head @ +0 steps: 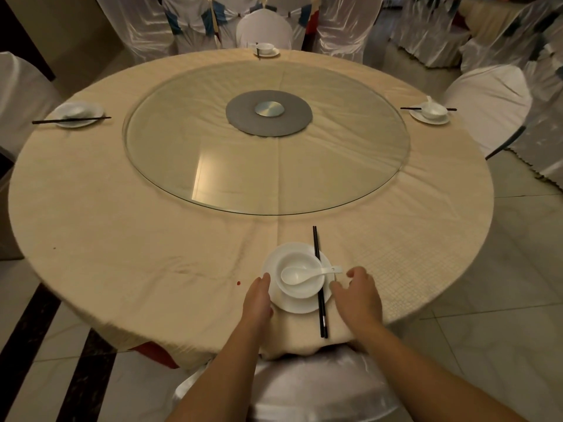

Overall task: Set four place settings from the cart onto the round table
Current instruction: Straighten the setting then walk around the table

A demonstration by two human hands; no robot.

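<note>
Hands flank near plate (297, 304) — left hand (257, 295) flat, perhaps touching; right hand (359, 295) loosely spread.

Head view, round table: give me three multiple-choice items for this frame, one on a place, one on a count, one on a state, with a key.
1. Where does the spoon of the nearest setting lie?
A. in the bowl
B. on the glass turntable
C. on the chair

2. How many place settings are on the round table?
A. two
B. three
C. four

3. What are the hands doing?
A. both lifting the plate
B. open, one on either side of the plate
C. gripping the chopsticks

Key: 1 A, its scoop sits inside the bowl. 2 C, one on each of four sides. 3 B, left hand and right hand flank the plate, holding nothing.
</note>
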